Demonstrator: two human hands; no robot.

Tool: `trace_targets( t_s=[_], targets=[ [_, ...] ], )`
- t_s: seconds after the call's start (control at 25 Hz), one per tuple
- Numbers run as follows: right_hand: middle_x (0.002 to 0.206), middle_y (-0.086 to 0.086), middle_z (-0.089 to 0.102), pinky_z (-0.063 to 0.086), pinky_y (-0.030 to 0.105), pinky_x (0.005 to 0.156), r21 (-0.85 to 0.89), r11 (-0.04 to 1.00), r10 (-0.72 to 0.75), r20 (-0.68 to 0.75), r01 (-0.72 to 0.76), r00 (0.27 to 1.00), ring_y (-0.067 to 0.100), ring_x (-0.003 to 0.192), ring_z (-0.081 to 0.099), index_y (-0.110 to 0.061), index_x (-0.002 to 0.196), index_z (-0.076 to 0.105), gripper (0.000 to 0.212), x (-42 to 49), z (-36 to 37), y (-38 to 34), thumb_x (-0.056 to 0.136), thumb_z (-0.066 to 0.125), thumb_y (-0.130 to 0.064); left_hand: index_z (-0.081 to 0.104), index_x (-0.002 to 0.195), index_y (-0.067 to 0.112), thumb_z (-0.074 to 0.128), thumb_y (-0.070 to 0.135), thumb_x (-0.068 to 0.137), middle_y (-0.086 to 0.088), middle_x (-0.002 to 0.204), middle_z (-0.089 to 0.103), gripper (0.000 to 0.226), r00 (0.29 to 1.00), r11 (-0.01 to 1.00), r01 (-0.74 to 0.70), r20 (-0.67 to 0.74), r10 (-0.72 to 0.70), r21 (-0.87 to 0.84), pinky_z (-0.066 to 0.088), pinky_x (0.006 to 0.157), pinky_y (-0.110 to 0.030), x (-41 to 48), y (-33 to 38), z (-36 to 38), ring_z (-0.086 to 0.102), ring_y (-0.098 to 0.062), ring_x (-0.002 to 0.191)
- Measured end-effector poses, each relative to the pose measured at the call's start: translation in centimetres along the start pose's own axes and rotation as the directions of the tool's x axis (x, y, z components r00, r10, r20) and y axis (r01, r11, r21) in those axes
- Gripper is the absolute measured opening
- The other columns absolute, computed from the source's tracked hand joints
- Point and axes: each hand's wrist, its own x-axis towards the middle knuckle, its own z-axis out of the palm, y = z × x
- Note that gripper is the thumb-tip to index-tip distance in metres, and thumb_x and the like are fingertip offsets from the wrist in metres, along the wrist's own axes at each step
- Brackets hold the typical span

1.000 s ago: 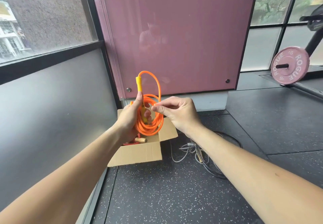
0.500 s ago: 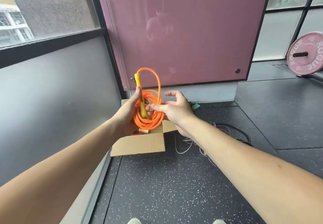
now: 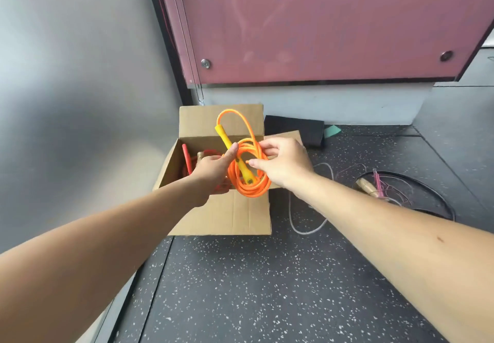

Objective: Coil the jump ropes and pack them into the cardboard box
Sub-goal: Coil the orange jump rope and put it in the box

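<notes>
Lowered since the earlier frames: the orange jump rope [image 3: 251,190] and both hands, which were raised against the maroon panel [image 3: 320,21], now sit at frame centre over the open box. The view has tipped down, and the weight plate at upper right is gone.

1. Floor [image 3: 267,289]: dark speckled rubber, filling the lower half of the frame.
2. Maroon panel: glossy, across the top of the frame. Frosted wall [image 3: 80,75] at left.
3. Cardboard box [image 3: 240,217]: centre frame, flaps folded out, standing on the floor against the frosted wall.
4. Orange jump rope: coiled in several loops with one larger loop rising above them. A yellow handle [image 3: 227,139] slants across the coil. It is held in the air above the box opening.
5. Left hand [image 3: 213,169]: grips the coil's left side, with the thumb pressed along the yellow handle.
6. Right hand [image 3: 286,163]: pinches the strands on the coil's right side, fingers curled. The two hands are close together, with only the coil between them.
7. Black rope [image 3: 441,195] and white cord [image 3: 294,225]: lying loose on the floor to the right of the box, with a wooden handle [image 3: 367,186] and a pink handle [image 3: 378,182] among them.
8. Black pad [image 3: 294,128]: behind the box at right, with a teal scrap [image 3: 332,130] just beside it.
9. Red rope [image 3: 186,158]: inside the box at its left.
</notes>
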Motion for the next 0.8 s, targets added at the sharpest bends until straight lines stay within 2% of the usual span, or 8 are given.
trace_targets(
  t_s=[0.16,0.32,0.36,0.52,0.6,0.72,0.76,0.8],
  targets=[
    [0.116,-0.006,0.073,0.056,0.029,0.085,-0.043,0.997,-0.064,0.013,0.065,0.998,0.012,0.103,0.068,-0.025,0.119,0.071,0.042,4.4,3.3,2.8,0.08,0.084,-0.036,0.067,0.114,0.015,0.06,0.057,0.094,-0.009,0.109,0.075,0.048,0.998,0.998,-0.053,0.021,0.054,-0.016,0.063,0.074,-0.037,7.0,-2.9,-0.4,0.077,-0.022,0.09],
    [0.114,-0.007,0.073,0.052,0.023,0.078,0.01,1.0,-0.028,-0.029,0.028,0.999,0.01,0.1,0.066,-0.026,0.118,0.071,0.039,8.3,5.6,4.3,0.081,0.084,-0.033,0.067,0.115,0.02,0.064,0.05,0.096,-0.008,0.107,0.077,0.036,0.992,0.988,-0.126,0.001,0.126,0.085,0.062,0.084,-0.041,12.0,-3.7,-0.8,0.074,-0.025,0.1],
    [0.113,-0.008,0.073,0.051,0.023,0.077,0.02,1.0,-0.007,-0.026,0.008,1.0,0.01,0.098,0.066,-0.025,0.118,0.071,0.039,9.2,6.1,4.6,0.081,0.084,-0.032,0.066,0.117,0.022,0.064,0.052,0.094,-0.007,0.108,0.076,0.038,0.99,0.985,-0.135,-0.026,0.138,0.109,0.062,0.086,-0.044,13.0,-3.8,-0.7,0.074,-0.026,0.101],
    [0.11,-0.006,0.072,0.057,0.028,0.078,-0.008,0.998,0.057,0.038,-0.056,0.998,0.013,0.096,0.067,-0.022,0.118,0.07,0.035,11.6,8.4,6.4,0.085,0.081,-0.024,0.058,0.137,0.032,0.065,0.081,0.071,0.007,0.106,0.074,0.082,0.978,0.965,-0.126,-0.132,0.159,0.228,0.062,0.086,-0.044,17.0,-5.4,-0.4,0.067,-0.019,0.112],
    [0.109,-0.003,0.071,0.059,0.031,0.077,-0.048,0.996,0.081,0.043,-0.079,0.996,0.017,0.095,0.068,-0.022,0.118,0.068,0.032,12.2,9.5,7.3,0.088,0.077,-0.022,0.058,0.139,0.027,0.065,0.075,0.076,0.008,0.094,0.07,0.079,0.978,0.954,-0.124,-0.126,0.163,0.272,0.062,0.084,-0.04,18.0,-5.9,0.1,0.067,-0.016,0.107],
    [0.112,0.003,0.068,0.058,0.035,0.077,-0.195,0.974,0.125,0.042,-0.115,0.991,0.024,0.098,0.066,-0.018,0.121,0.062,0.026,12.9,10.9,8.5,0.095,0.068,-0.018,0.065,0.123,0.016,0.061,0.048,0.098,0.003,0.088,0.067,0.041,0.982,0.886,-0.111,-0.087,0.167,0.449,0.059,0.069,-0.017,20.0,-6.6,1.0,0.062,-0.002,0.075],
    [0.114,0.006,0.066,0.057,0.037,0.079,-0.267,0.957,0.136,0.058,-0.116,0.989,0.027,0.102,0.065,-0.016,0.121,0.06,0.023,13.3,11.4,8.8,0.098,0.062,-0.016,0.069,0.109,0.017,0.06,0.047,0.098,-0.002,0.09,0.071,0.034,0.983,0.856,-0.102,-0.078,0.163,0.507,0.058,0.067,-0.016,20.7,-6.8,1.3,0.065,-0.007,0.071],
    [0.117,0.008,0.064,0.053,0.036,0.079,-0.333,0.937,0.139,0.091,-0.101,0.986,0.03,0.107,0.064,-0.014,0.122,0.06,0.022,13.8,11.9,9.0,0.101,0.055,-0.014,0.069,0.096,0.017,0.06,0.047,0.097,-0.005,0.089,0.073,0.031,0.985,0.829,-0.088,-0.074,0.155,0.552,0.06,0.069,-0.023,21.6,-7.1,1.6,0.07,-0.014,0.071]
  ],
)
